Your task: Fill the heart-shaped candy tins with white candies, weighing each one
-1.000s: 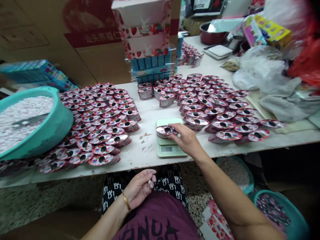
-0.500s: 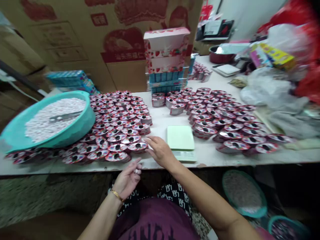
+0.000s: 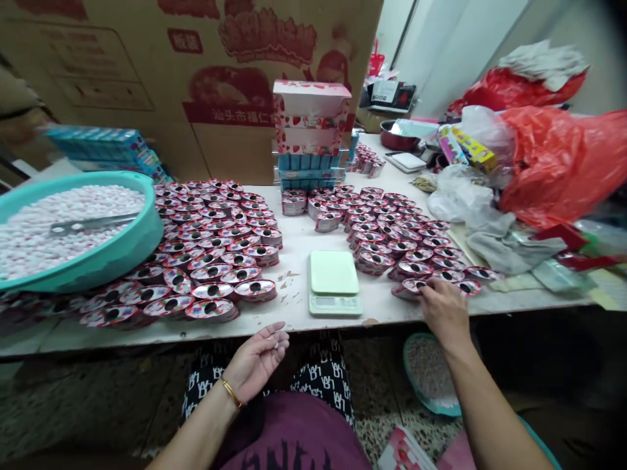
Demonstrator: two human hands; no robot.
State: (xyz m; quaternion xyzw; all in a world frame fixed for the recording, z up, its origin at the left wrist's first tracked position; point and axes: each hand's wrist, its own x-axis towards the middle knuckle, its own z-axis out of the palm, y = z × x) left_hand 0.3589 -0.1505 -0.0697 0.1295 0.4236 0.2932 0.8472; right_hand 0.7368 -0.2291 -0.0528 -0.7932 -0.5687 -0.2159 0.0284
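Observation:
Over my lap, just off the table's front edge, my left hand (image 3: pixel 258 359) is palm up with its fingers curled round small white pieces, mostly hidden. My right hand (image 3: pixel 445 310) reaches to the right group of oval red-and-white packets, its fingertips closed at the rim of a front packet (image 3: pixel 409 287). A pale green scale (image 3: pixel 334 274) stands between the two packet groups with nothing on it. Left of the scale, many more oval packets (image 3: pixel 213 290) with dark round openings stand in rows.
A turquoise basin (image 3: pixel 147 225) of white pieces with metal tongs is at the left. Boxes (image 3: pixel 312 124) are stacked before a large carton (image 3: pixel 235 150). Plastic bags (image 3: pixel 558 163) crowd the right. Below the table is another basin (image 3: pixel 411 385).
My right hand has moved from the left packets across to the front of the right group. My left hand stays low, its fingers more curled. The view has shifted to the right.

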